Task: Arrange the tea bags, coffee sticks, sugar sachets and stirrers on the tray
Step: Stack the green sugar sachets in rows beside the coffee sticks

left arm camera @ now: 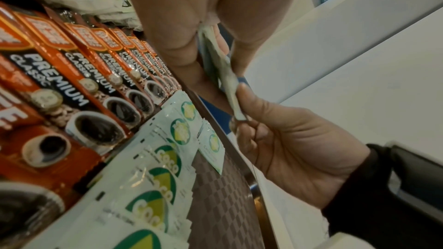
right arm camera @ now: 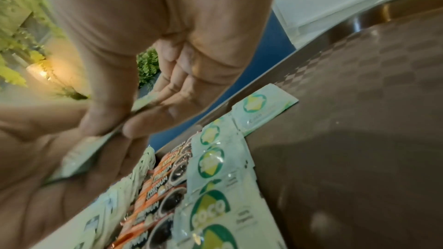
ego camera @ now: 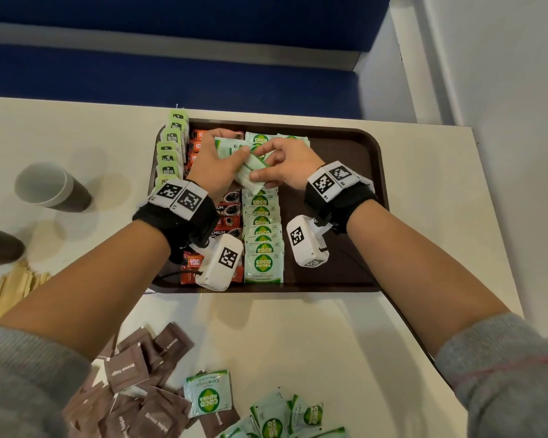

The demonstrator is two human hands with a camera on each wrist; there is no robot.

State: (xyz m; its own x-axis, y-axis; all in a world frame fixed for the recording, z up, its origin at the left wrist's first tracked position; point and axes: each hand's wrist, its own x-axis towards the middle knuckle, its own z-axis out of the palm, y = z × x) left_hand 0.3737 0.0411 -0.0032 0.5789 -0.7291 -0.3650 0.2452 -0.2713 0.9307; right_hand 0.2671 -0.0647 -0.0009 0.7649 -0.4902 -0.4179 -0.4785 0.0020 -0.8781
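Note:
Above the brown tray (ego camera: 345, 172), my left hand (ego camera: 217, 159) grips a small stack of green-and-white coco sugar sachets (ego camera: 231, 148). My right hand (ego camera: 282, 165) pinches one sachet (ego camera: 250, 173) off that stack between thumb and forefinger. The left wrist view shows the held sachets (left arm camera: 225, 75) edge-on between both hands. On the tray lie a column of green tea bags (ego camera: 170, 150), a column of red coffee sticks (ego camera: 228, 216) and a column of coco sugar sachets (ego camera: 262, 235). Wooden stirrers (ego camera: 13, 289) lie off the tray at the left.
Two paper cups (ego camera: 51, 188) (ego camera: 0, 245) stand left of the tray. Loose brown sugar sachets (ego camera: 140, 384) and more coco sugar sachets (ego camera: 266, 409) lie on the white table (ego camera: 298, 343) near me. The tray's right half is bare. A blue wall runs behind the table.

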